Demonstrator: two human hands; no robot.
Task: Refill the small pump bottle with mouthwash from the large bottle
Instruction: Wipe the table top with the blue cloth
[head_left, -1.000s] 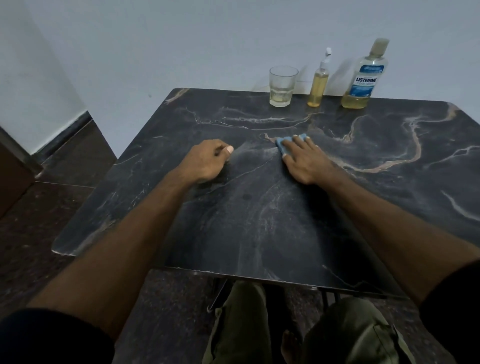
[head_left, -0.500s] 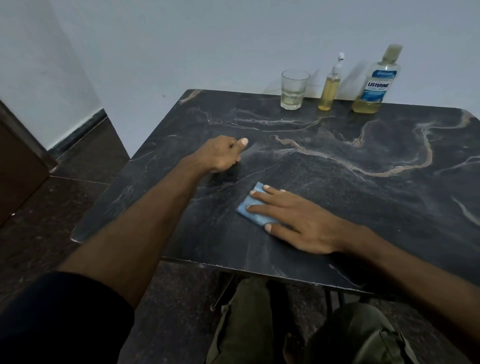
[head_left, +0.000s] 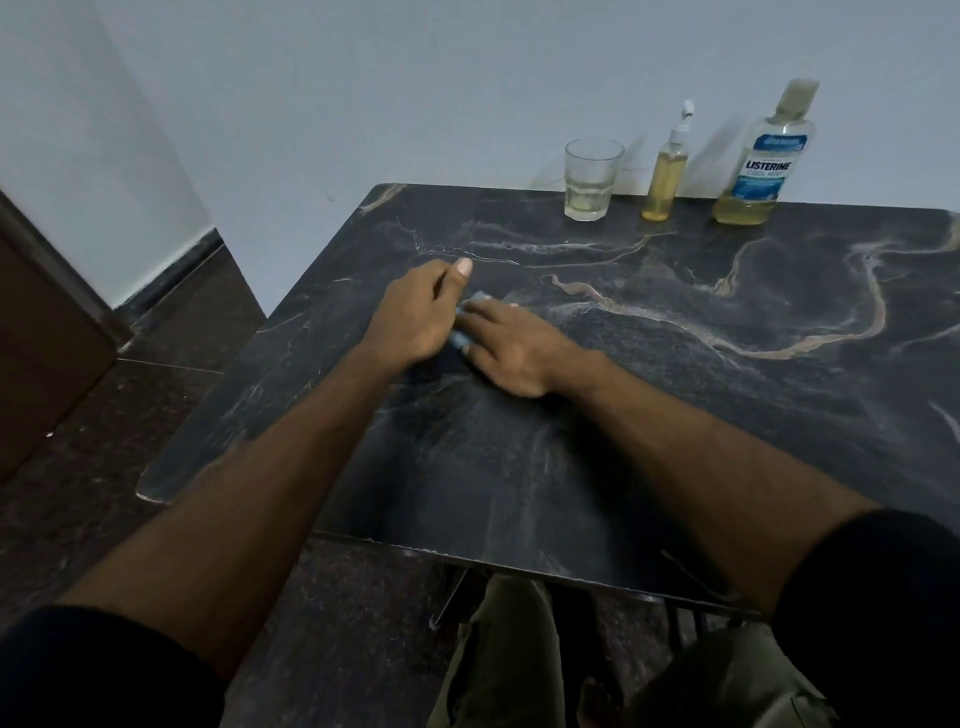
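The small pump bottle (head_left: 666, 174), nearly full of yellow liquid, stands at the table's far edge by the wall. The large Listerine bottle (head_left: 762, 161) stands capped to its right with a little yellow liquid at the bottom. My right hand (head_left: 511, 345) lies flat on a blue cloth (head_left: 464, 332) and presses it onto the dark marble table (head_left: 675, 405); most of the cloth is hidden under the fingers. My left hand (head_left: 418, 314) rests in a loose fist on the table, touching the right hand's fingers. Both hands are far from the bottles.
A clear glass (head_left: 592, 182) holding a little pale liquid stands left of the pump bottle. A white wall runs right behind the table. Dark floor and a brown door (head_left: 36, 332) lie to the left. My knees show below the table's near edge.
My right hand slid the blue cloth from mid-table toward me, then left and away, until it met the left hand. The left hand stayed about where it was.
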